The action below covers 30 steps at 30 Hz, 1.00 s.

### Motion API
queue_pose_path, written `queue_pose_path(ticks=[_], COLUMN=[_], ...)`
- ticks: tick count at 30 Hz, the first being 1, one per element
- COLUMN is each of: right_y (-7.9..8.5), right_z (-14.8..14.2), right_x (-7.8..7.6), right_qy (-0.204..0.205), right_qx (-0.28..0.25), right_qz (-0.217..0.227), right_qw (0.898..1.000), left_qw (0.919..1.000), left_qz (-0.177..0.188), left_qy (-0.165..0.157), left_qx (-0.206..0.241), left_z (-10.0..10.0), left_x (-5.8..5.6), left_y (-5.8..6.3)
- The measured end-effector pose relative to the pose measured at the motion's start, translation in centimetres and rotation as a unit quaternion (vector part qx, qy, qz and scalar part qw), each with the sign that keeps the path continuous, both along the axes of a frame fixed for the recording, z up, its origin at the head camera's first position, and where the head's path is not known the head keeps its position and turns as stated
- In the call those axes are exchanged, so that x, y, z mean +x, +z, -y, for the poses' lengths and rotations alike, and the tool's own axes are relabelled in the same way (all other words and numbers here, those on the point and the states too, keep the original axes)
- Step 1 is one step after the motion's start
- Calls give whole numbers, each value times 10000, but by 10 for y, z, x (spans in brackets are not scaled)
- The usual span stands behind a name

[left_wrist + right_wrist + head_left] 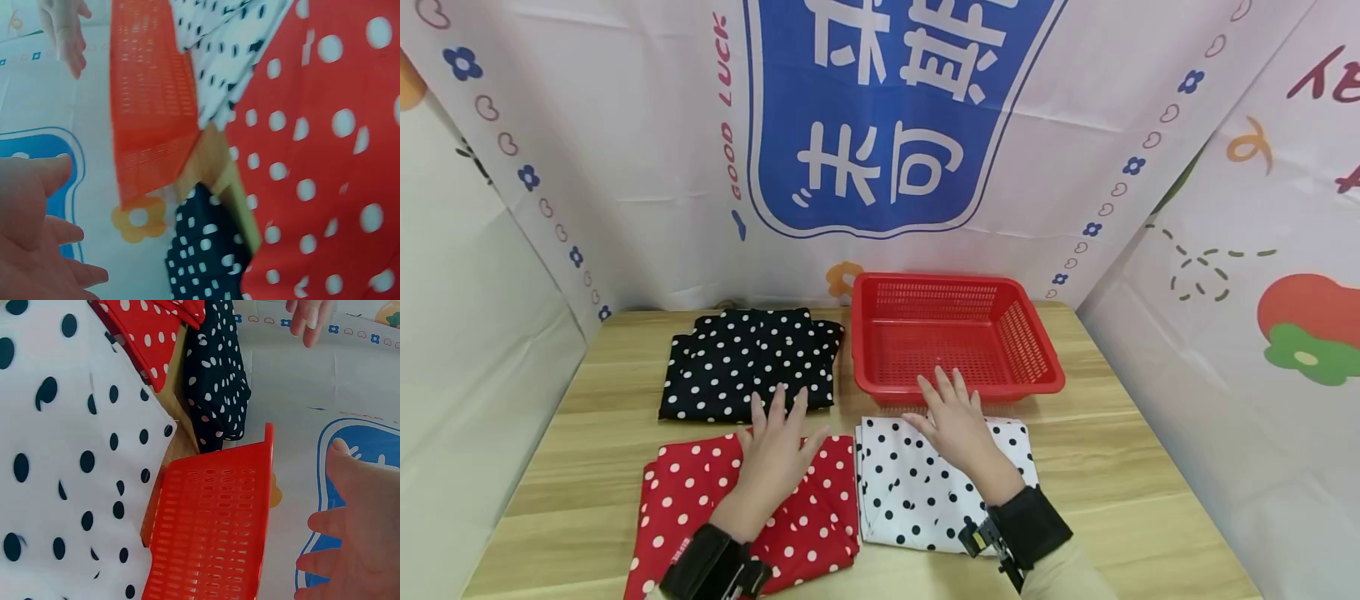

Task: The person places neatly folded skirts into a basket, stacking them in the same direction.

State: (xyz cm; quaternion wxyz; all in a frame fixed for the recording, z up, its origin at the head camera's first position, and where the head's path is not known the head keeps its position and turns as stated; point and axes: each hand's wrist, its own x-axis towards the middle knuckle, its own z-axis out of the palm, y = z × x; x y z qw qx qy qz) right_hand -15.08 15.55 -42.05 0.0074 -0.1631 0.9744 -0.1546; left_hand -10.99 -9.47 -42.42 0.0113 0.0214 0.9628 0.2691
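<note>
My left hand hovers with spread fingers over the folded red cloth with white dots; nothing is in it. Fingers apart, my right hand hangs above the folded white cloth with black dots, near the front rim of a red plastic basket. Beyond the left fingertips lies a folded black cloth with white dots. Both wrist views show the hands raised off the fabric: the left at one lower corner, the right at the other.
All of it stands on a light wooden table. A printed white curtain with a blue panel hangs along the back edge, and further sheets hang at the sides. The basket holds nothing.
</note>
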Motion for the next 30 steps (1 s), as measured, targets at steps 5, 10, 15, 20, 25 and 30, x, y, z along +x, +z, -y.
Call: queue_pose_path(ticks=[5, 10, 15, 20, 25, 30], right_y=[-8, -9, -10, -15, -24, -30], right_z=[-8, -13, -19, -27, -37, -43], right_x=[8, 11, 13, 21, 29, 32], right_qy=[-51, -122, -199, -324, -417, -545], right_qx=[67, 57, 13, -88, -124, -22], right_qz=[30, 102, 96, 54, 178, 316], right_qw=[10000, 9999, 9998, 9994, 9989, 9980], left_qw=[9995, 9994, 9990, 9977, 9965, 9955], left_qz=[280, 330, 390, 597, 783, 853], left_qy=[-51, -106, -145, -211, -268, -365], left_qx=[96, 34, 156, 250, 130, 183], left_z=[-3, -7, -15, -24, -29, -34], left_x=[8, 12, 12, 16, 22, 25], left_y=[-13, -18, -20, -26, -33, -39])
